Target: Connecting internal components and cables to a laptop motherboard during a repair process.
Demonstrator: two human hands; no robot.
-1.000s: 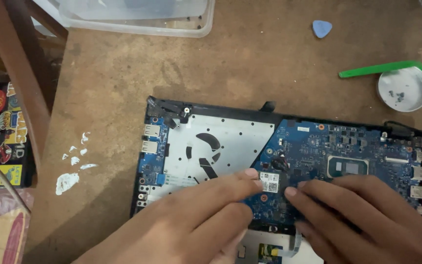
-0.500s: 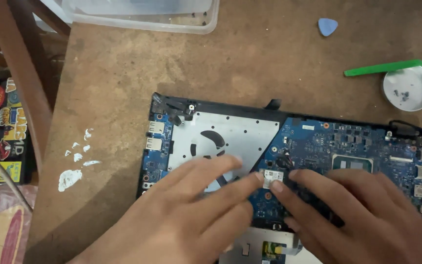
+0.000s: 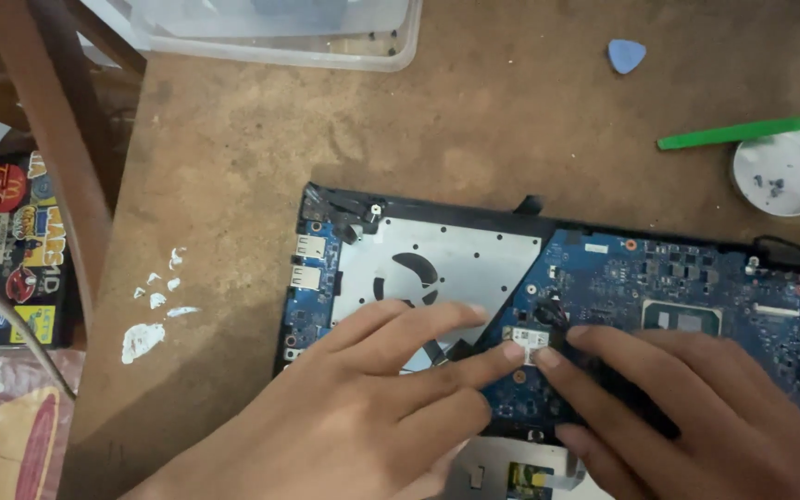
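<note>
The left hand (image 3: 372, 407) and right hand (image 3: 696, 417) are lying flat, fingers extended and grasping nothing, over a blue laptop motherboard (image 3: 659, 287) on a brown table (image 3: 326, 139). Both index fingertips are pressing against a small white-labelled card (image 3: 527, 339) seated beside the silver fan housing (image 3: 437, 268). Probable risk: uneven pressure is liable to flex the card in its slot, or a slipping fingertip could be straining the thin black leads (image 3: 553, 315) at its edge.
</note>
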